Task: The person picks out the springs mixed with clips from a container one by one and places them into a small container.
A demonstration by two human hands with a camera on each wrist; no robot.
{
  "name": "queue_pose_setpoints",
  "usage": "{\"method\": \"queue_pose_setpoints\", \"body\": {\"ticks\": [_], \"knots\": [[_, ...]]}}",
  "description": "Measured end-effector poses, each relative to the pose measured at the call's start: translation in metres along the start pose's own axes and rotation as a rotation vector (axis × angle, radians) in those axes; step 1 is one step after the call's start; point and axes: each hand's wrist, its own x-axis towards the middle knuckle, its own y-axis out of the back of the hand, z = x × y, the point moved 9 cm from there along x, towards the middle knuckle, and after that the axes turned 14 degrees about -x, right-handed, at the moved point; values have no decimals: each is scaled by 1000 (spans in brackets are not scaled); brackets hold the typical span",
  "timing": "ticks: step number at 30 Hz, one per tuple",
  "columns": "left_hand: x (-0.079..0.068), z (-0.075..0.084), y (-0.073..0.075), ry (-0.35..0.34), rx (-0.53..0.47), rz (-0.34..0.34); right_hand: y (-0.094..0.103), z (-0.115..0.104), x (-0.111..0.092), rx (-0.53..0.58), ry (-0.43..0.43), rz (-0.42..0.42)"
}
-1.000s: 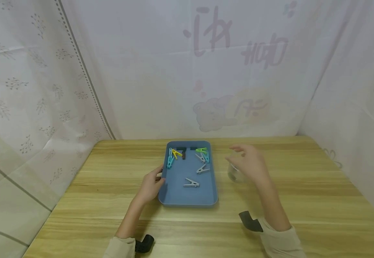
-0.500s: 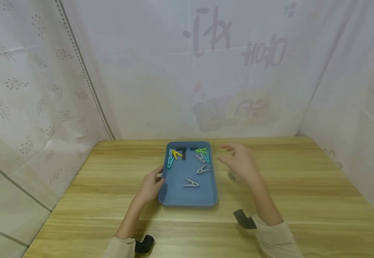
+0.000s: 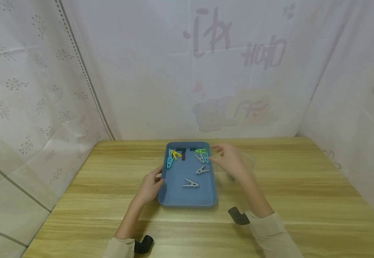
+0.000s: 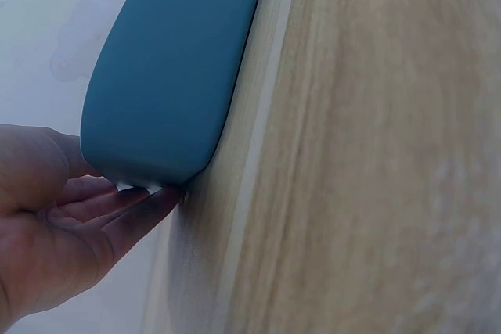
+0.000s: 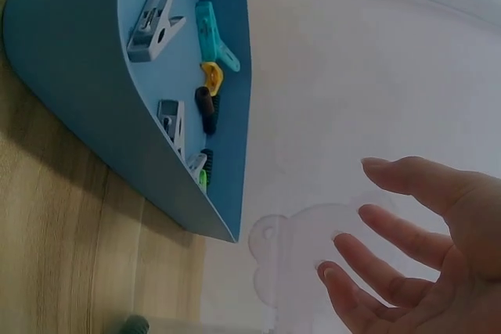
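The left hand [image 3: 150,186] grips the blue tray [image 3: 180,197] by its left edge, near the middle of the worktop [image 3: 103,200]. The right hand [image 3: 230,159] is empty, fingers spread, beside the tray's right edge. The grey clip [image 3: 191,184] nearest the tray's near edge lies apart, likely easiest to pinch; the crowded teal clip [image 3: 206,158] by the far right corner calls for narrower fingers. Avoid what may be a clear cup [image 3: 249,161].
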Motion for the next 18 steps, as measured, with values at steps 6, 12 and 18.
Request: {"method": "queue_pose_setpoints", "body": {"ticks": [6,12,18], "knots": [[-1,0,0,-7,-4,-1,-13,-7,13,-40,28,-15],[-1,0,0,-10,0,-1,-23,-13,22,-69,43,-34],[0,-1,-1,-6,1,0,-32,-19,27,-45,61,-55]]}}
